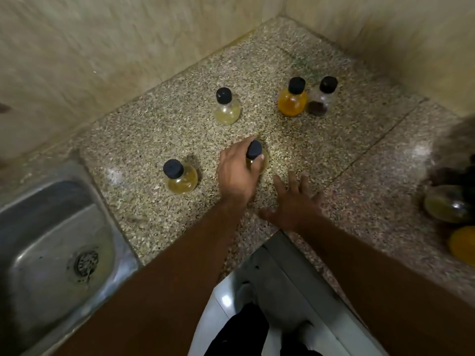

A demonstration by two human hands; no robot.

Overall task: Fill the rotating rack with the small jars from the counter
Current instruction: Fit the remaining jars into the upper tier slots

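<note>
Several small round jars with black caps stand on the speckled counter (295, 155). My left hand (237, 173) is closed around the neck of a pale yellow jar (258, 156) in the middle. To its left stands another yellow jar (181, 177). Further back are a pale jar (226, 107), an orange jar (293, 97) and a jar with dark contents (322, 97). My right hand (295, 199) rests flat on the counter with fingers spread, holding nothing. At the right edge, blurred, the rack (455, 181) holds a yellow jar (447, 205) and an orange jar (464, 244).
A steel sink (51, 240) with a drain lies at the left, beside the counter. Tiled walls meet in a corner behind the jars. The counter's inner front edge runs below my hands, with floor beneath.
</note>
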